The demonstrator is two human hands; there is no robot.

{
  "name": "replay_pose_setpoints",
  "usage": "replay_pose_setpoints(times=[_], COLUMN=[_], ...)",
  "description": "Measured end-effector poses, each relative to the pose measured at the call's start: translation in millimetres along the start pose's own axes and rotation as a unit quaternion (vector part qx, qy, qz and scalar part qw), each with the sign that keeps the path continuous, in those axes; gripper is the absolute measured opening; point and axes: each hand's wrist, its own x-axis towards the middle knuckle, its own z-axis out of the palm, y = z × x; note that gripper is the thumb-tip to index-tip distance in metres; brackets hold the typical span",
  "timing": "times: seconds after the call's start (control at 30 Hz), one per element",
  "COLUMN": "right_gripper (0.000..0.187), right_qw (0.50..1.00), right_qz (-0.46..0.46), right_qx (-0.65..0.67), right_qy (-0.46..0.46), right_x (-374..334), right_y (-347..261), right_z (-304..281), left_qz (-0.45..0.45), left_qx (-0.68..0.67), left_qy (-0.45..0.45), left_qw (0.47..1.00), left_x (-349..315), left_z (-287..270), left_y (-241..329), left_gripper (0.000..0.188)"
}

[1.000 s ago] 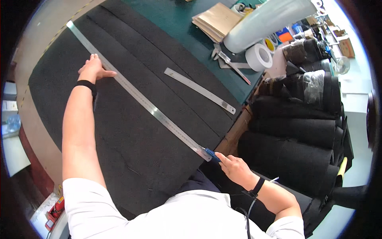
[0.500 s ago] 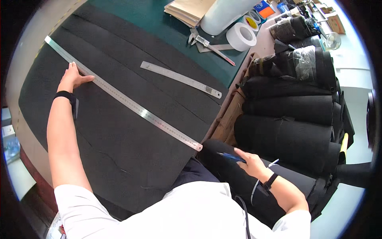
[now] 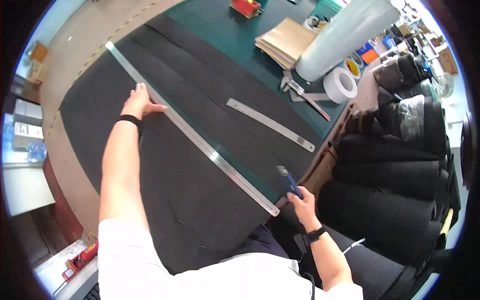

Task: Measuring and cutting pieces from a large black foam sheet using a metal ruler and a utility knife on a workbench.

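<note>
A long steel ruler (image 3: 197, 142) lies slantwise across black sheet material (image 3: 165, 165) on the table. Near the ruler's far end, my left hand (image 3: 141, 101) rests with fingertips on it and thumb spread apart. My right hand (image 3: 304, 204) is closed around a blue utility knife (image 3: 290, 183), held above the ruler's near end. The knife's tip points away from me; its blade is too blurred to make out. A shorter steel ruler (image 3: 270, 124) lies on the black material farther off. Along the long ruler's far edge shows a narrow dark green strip.
On the green tabletop (image 3: 215, 30) lie a caliper (image 3: 305, 94), brown paper sheets (image 3: 285, 41), a large pale roll (image 3: 345, 40) and white tape (image 3: 340, 85). Several black material rolls (image 3: 382, 187) are stacked to the right. A red object (image 3: 245, 7) sits at the far edge.
My right hand has brought the knife from over the black roll to above the ruler's near end. A green strip now shows beside the ruler. The view has shifted; my left hand stays on the ruler.
</note>
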Motion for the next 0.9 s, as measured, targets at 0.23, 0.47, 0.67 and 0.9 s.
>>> replay_pose_setpoints(times=[0.23,0.47,0.67,0.9], right_gripper=[0.009,0.011,0.015,0.018], right_qw=[0.996,0.988,0.946,0.931], right_qz=[0.064,0.085,0.192,0.267], right_qx=[0.011,-0.007,0.175,0.149], right_qy=[-0.053,-0.13,-0.193,-0.199], right_x=[-17,-60,-99,-86], right_y=[2,8,-32,25], right_z=[0,7,25,29], left_qz=[-0.033,-0.024,-0.045,-0.102], left_qx=[-0.041,-0.078,-0.139,-0.059], left_qy=[-0.027,-0.015,0.07,0.091], left_qw=[0.998,0.997,0.987,0.989], left_x=[-18,-33,-22,-41], left_z=[-2,3,40,19], left_y=[6,1,-18,4], left_gripper=[0.151,0.142,0.111,0.078])
